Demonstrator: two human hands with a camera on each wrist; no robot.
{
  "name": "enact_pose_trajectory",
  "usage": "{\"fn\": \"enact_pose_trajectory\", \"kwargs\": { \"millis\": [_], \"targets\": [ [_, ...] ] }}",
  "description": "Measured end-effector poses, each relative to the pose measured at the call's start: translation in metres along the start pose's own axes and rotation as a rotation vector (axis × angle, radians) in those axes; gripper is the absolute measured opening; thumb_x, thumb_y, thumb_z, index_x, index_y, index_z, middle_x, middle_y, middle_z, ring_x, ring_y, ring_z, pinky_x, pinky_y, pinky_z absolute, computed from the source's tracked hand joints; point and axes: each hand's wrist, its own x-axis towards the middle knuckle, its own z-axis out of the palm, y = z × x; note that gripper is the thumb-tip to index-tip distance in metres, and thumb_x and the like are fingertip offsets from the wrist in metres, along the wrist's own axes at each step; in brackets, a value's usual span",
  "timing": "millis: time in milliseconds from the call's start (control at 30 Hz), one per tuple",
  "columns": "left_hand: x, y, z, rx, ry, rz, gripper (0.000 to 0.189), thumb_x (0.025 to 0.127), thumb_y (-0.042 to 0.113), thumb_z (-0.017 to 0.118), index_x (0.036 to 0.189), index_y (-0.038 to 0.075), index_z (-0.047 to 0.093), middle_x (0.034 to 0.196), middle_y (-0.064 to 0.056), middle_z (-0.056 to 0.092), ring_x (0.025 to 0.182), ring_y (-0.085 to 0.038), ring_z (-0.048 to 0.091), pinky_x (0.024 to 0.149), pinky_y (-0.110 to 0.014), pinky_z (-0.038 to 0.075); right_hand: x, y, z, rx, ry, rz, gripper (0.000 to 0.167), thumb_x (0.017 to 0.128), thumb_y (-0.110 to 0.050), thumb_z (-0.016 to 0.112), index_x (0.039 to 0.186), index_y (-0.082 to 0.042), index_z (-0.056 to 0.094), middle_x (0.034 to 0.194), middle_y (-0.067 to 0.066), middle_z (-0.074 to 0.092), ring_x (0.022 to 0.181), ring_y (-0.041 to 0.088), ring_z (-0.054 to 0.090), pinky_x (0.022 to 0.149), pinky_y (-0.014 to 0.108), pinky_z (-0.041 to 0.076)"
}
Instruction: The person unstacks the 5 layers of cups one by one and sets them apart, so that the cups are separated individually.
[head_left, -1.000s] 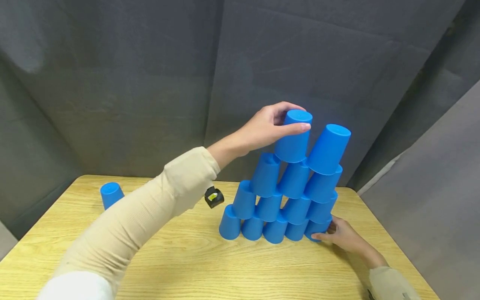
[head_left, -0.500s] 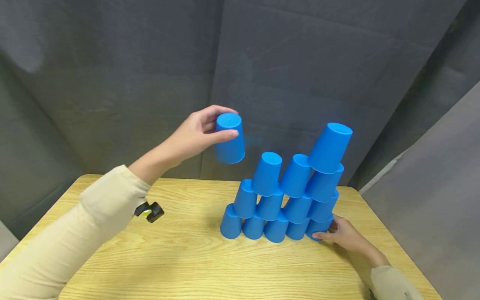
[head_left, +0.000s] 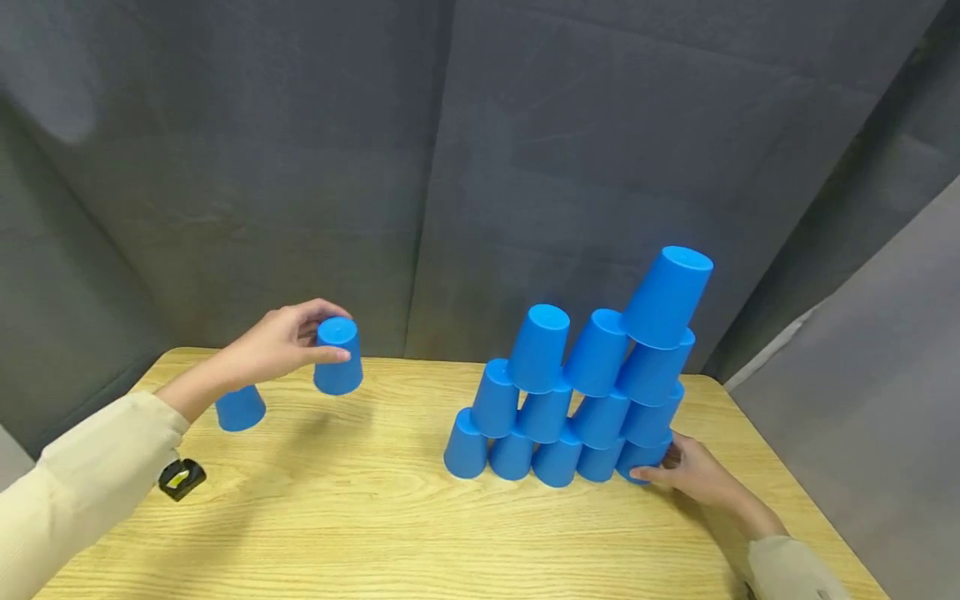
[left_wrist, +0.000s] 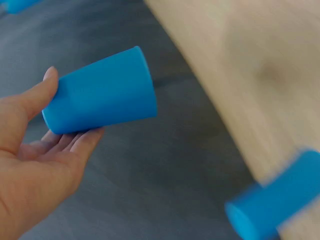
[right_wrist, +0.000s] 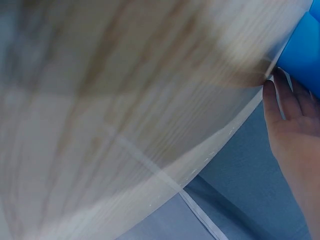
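Cream cloth covers the left arm, its sleeve (head_left: 90, 487) reaching in from the left with a small black device (head_left: 182, 480) at the cuff, over the pale wood-grain desk (head_left: 405, 542). Just beyond the wrist a lone blue cup (head_left: 242, 411) stands mouth down on the desk, partly hidden by the forearm. To its right, the left hand (head_left: 281, 343) grips the raised cup (head_left: 340, 371), thumb on the near side and fingers on the far side near its closed end, its mouth downward, in the air towards the desk's far edge. Well to the right stands a stack of upturned blue cups (head_left: 545, 414): five at the bottom, four above, then three, and a top cup (head_left: 667, 297) across the middle and right cups of the third row. At the stack's right end, the right hand (head_left: 701, 472) touches the bottom-row corner cup (head_left: 637, 457), thumb along its near side, fingers fairly straight and slightly spread against it rather than wrapped round. Farther right, another cream sleeve (head_left: 793, 568) enters from the near edge.
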Motion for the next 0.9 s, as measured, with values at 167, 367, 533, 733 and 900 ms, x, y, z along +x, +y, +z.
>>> {"fn": "enact_pose_trajectory", "kwargs": {
  "millis": [167, 367, 533, 733, 900],
  "targets": [
    [-0.009, -0.049, 0.000, 0.156, -0.066, -0.006, 0.049, 0.088, 0.018, 0.076, 0.125, -0.005, 0.054, 0.118, -0.022, 0.062, 0.114, -0.044, 0.058, 0.094, -0.055, 0.050, -0.002, 0.002, -0.002, -0.008, -0.003, 0.020, 0.079, 0.088, -0.020, 0.076, 0.147, 0.007, 0.031, 0.137, 0.033, 0.047, 0.120, 0.053, 0.051, 0.092, 0.060, 0.049],
    [-0.013, -0.085, 0.002, 0.254, -0.142, -0.041, 0.050, 0.085, 0.015, 0.078, 0.121, -0.009, 0.053, 0.113, -0.025, 0.061, 0.102, -0.041, 0.062, 0.086, -0.055, 0.053, -0.005, 0.006, 0.000, 0.005, -0.010, 0.037, 0.080, 0.088, -0.020, 0.076, 0.146, 0.008, 0.031, 0.137, 0.033, 0.048, 0.120, 0.052, 0.051, 0.092, 0.058, 0.050],
    [-0.014, -0.095, 0.002, 0.331, -0.159, -0.028, 0.049, 0.084, 0.011, 0.078, 0.120, -0.010, 0.052, 0.111, -0.025, 0.061, 0.099, -0.041, 0.062, 0.084, -0.055, 0.053, -0.008, 0.006, 0.001, 0.015, -0.010, 0.032, 0.079, 0.088, -0.018, 0.076, 0.146, 0.008, 0.030, 0.137, 0.034, 0.047, 0.120, 0.053, 0.051, 0.091, 0.059, 0.050],
    [-0.015, -0.093, 0.000, 0.404, -0.192, -0.042, 0.049, 0.084, 0.009, 0.077, 0.122, -0.009, 0.053, 0.117, -0.029, 0.059, 0.108, -0.049, 0.057, 0.087, -0.061, 0.050, -0.009, 0.005, 0.000, 0.002, -0.001, 0.026, 0.080, 0.088, -0.018, 0.076, 0.147, 0.008, 0.029, 0.137, 0.034, 0.047, 0.119, 0.054, 0.051, 0.090, 0.060, 0.050],
    [-0.016, -0.091, -0.001, 0.435, -0.220, -0.061, 0.052, 0.084, 0.010, 0.078, 0.124, -0.010, 0.053, 0.121, -0.031, 0.056, 0.110, -0.051, 0.056, 0.086, -0.060, 0.051, -0.009, 0.006, 0.000, -0.001, -0.005, 0.024, 0.078, 0.088, -0.018, 0.075, 0.147, 0.008, 0.030, 0.137, 0.033, 0.047, 0.120, 0.053, 0.051, 0.090, 0.059, 0.050]
  ]
}}
